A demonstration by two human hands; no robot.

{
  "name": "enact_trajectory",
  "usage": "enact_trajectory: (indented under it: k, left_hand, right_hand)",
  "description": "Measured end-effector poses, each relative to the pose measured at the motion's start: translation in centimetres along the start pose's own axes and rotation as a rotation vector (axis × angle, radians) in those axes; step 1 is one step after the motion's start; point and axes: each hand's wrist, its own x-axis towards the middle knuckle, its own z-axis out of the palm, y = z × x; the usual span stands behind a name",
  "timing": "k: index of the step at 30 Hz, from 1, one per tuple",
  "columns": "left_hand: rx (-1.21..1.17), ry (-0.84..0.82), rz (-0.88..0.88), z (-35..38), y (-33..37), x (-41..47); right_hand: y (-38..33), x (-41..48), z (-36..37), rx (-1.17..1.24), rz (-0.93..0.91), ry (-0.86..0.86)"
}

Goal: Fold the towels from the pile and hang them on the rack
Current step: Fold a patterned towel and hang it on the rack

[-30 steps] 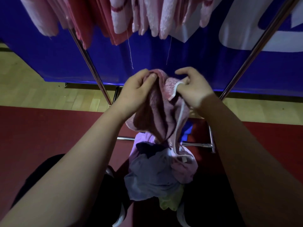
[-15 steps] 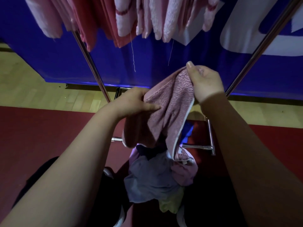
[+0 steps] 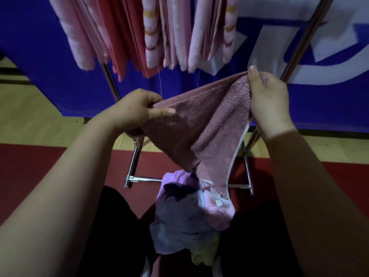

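between the hands: dusty-pink terry cloth towel (image 3: 199, 124), top edge pulled out straight, lower end hanging down to the pile.
left hand (image 3: 137, 110): pinches the lower left corner, thumb on top.
right hand (image 3: 267, 100): grips the higher right corner.
change: one second ago both hands were close together on a bunched towel; now they are well apart.
meaning: opened for the first fold, i judge; not hung yet.
pile: crumpled lilac, grey and yellow towels (image 3: 189, 216) below.
rack: shiny metal tube rack (image 3: 135, 156), pink and red folded towels (image 3: 169, 37) hanging on it.

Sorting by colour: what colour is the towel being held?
The towel is dusty pink, white-edged; head view.
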Motion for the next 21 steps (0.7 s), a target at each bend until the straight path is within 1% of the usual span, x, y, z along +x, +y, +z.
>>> enact_trajectory:
  k: [2,7,9,12,16,18,21]
  left_hand:
    - [0.066,0.044,0.078,-1.0,2.0,-0.6]
    - [0.091,0.318,0.207,-4.2,7.5,-2.2]
    - [0.138,0.366,0.203,-5.4,9.5,-3.2]
    - [0.188,0.415,0.147,-6.7,12.0,-4.8]
    - [0.056,0.554,0.126,-7.7,15.9,-6.6]
    - [0.004,0.550,0.079,-7.4,17.5,-7.0]
    - [-0.269,0.483,-0.007,-6.1,19.1,-7.7]
  right_hand:
    - [-2.1,0.1,-0.6,-0.021,-0.030,0.040]
    - [-7.8,-0.1,-2.7,-0.045,-0.168,0.188]
    - [-9.0,-0.5,-3.7,-0.093,-0.197,0.174]
    - [-10.9,-1.3,-5.4,-0.175,-0.201,0.121]
    - [-14.5,-1.9,-7.1,-0.129,-0.282,0.153]
    - [-15.8,-2.2,-7.0,-0.168,-0.279,0.121]
    - [-16.7,-3.4,-6.4,-0.176,-0.203,0.032]
